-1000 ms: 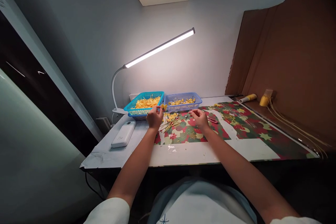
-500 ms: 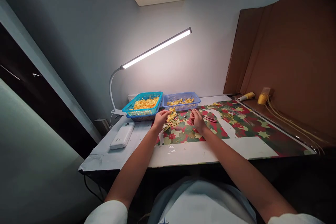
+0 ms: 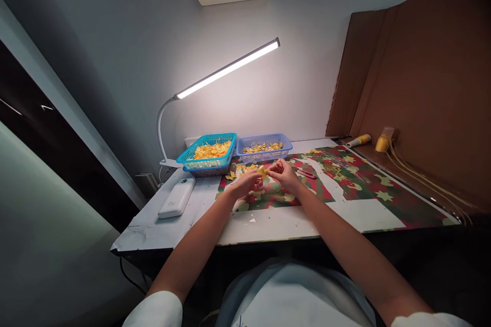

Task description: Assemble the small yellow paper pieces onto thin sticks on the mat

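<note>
Over the patterned mat [image 3: 318,184], both my hands meet at a small yellow petal-like piece [image 3: 263,171]. My left hand [image 3: 248,183] pinches it from the left, fingertips closed round its lower part. From the other side my right hand [image 3: 284,173] has its fingertips pressed together at the piece's right edge. Whether a thin stem or wire is also between the fingers is too small to tell. Loose yellow pieces [image 3: 230,176] lie on the mat behind my left hand. A pink-handled cutter [image 3: 307,173] rests just right of my right hand.
Behind the hands stand a turquoise basket [image 3: 184,159] of yellow strips and a purple basket [image 3: 264,156] of yellow pieces. A white power bank [image 3: 177,198] lies left, near the lamp [image 3: 230,68]. At right are a yellow-capped tube [image 3: 359,140], a small jar [image 3: 383,140] and cardboard [image 3: 418,82].
My hands, apart before, have come together at the yellow piece. The left moved right and slightly down, the right moved a little left. The thin stems near the left hand no longer show clearly.
</note>
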A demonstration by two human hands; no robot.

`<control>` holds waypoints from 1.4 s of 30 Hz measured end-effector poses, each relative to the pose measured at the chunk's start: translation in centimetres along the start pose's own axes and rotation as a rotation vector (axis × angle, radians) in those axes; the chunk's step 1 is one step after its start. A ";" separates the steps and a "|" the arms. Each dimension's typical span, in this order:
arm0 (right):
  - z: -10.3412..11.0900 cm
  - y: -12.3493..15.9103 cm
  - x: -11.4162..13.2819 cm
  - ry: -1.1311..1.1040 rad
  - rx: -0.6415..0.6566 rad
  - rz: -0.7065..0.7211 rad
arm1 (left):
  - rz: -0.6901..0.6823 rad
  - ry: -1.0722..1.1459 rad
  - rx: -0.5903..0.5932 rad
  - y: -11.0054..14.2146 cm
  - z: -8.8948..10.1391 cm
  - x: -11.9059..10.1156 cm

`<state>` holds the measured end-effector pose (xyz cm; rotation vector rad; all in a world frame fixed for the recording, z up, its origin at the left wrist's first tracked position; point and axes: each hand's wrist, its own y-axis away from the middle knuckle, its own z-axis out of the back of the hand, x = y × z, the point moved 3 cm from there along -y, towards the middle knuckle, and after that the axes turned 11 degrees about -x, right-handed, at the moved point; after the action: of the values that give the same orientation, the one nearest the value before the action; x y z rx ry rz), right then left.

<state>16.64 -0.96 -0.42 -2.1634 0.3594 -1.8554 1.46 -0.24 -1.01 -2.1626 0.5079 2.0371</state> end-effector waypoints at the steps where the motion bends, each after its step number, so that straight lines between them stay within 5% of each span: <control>1: 0.2 -0.1 0.1 0.024 -0.013 -0.008 | -0.084 -0.029 -0.098 -0.1 0.3 -0.3; 4: 0.7 -0.1 0.0 0.096 -0.004 -0.059 | -0.253 -0.165 -0.207 -0.1 0.9 -1.1; 8: 0.9 -0.3 -0.5 0.131 0.024 -0.067 | -0.387 -0.325 -0.129 0.0 0.9 -1.0; 17: 1.4 -0.3 -0.6 0.348 -0.077 0.127 | -0.465 -0.447 -0.113 -0.5 1.1 -0.1; 22: 0.9 0.0 -0.2 0.382 -0.008 0.220 | -0.494 -0.506 -0.130 -0.5 0.7 -0.1; 27: 1.2 -0.1 0.0 0.433 -0.057 0.222 | -0.491 -0.563 -0.122 -0.7 1.1 0.0; 36: 1.2 -0.3 -0.4 0.441 -0.037 0.196 | -0.810 -0.883 -0.222 0.6 0.2 -1.1; 42: 1.1 -0.2 -0.4 0.389 -0.005 0.168 | -0.881 -1.083 -0.211 0.2 0.6 -1.0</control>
<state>17.65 -0.57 -0.92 -1.7040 0.6028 -2.1683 0.77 -0.04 -0.06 -0.7399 -0.6753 2.2428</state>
